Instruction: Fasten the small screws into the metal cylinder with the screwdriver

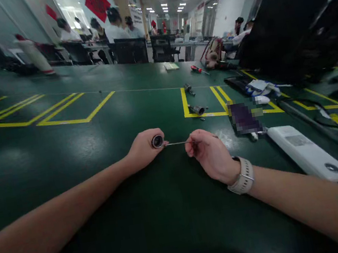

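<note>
My left hand (145,148) is wrapped round a dark metal cylinder (157,141), whose round open end faces me. From my right hand (209,151), with its fingers curled in a pinch, a thin metal rod (176,143) runs level to the left. The rod's tip reaches the fingertips of my left hand, just below the cylinder's rim; whether it touches the cylinder I cannot tell. The fingers hide the rod's other end. Beyond my hands, a similar metal cylinder (197,109) lies on the green table (157,214) with small pieces beside it.
Yellow tape (184,102) marks boxes on the table. Another metal part (188,89) and a red screwdriver (199,69) lie farther back. At right are a phone-like dark slab (244,118), a white power bank-like device (309,152) and cables (305,120). People sit in the background.
</note>
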A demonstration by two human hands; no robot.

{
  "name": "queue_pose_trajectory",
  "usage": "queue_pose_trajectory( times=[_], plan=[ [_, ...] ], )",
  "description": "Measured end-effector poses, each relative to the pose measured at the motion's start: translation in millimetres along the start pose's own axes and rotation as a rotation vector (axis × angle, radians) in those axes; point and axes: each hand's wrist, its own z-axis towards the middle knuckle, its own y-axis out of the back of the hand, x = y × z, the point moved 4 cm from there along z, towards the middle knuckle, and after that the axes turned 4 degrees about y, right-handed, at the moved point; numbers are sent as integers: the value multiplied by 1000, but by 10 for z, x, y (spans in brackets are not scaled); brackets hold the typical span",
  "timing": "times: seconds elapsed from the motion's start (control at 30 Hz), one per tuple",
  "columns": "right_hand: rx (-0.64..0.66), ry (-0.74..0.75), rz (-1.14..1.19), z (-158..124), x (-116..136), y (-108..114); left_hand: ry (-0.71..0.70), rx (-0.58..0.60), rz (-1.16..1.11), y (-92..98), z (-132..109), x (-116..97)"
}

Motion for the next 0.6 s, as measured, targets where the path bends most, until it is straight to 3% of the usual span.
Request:
queue_pose_trajectory(
  times=[0.2, 0.4, 0.5, 0.6],
  plan=[
    [13, 38, -191, -43, -6, 22, 25, 0, 24, 5, -30, -19],
    [32, 99, -156, -25, 5, 44, 18, 1, 24, 15, -20, 1],
    [133, 188, -214, -45, 49, 15, 6, -11, 31, 18, -21, -2],
    [273, 314, -462, -100, 125, -57, -17, -10, 27, 16, -27, -25]
  ],
)
